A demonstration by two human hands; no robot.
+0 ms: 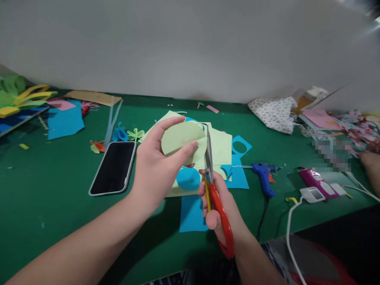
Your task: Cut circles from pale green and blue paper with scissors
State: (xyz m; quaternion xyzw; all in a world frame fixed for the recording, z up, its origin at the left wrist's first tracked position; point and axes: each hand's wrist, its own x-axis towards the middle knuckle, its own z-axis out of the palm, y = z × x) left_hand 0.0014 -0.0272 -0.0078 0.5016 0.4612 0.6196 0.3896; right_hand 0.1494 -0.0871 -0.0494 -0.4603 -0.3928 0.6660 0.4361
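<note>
My left hand (162,158) pinches a pale green paper disc (179,136) between thumb and fingers, raised above the table. In my right hand (221,198) is a pair of scissors (219,213) with red handles, its blades pointing up and away at the disc's right edge. A yellow strip shows along the handles, partly hidden by my fingers. Under both hands lie pale green sheets (221,148) and blue paper (192,213). A round blue piece (188,179) rests on the green paper.
On the left lie a phone (113,168), paper flowers (135,134) and a blue sheet (65,120). At right are a blue glue gun (263,178), a white cable (289,229), a purple pack (319,184) and a patterned pouch (273,114). Another person's hand (371,168) shows at far right.
</note>
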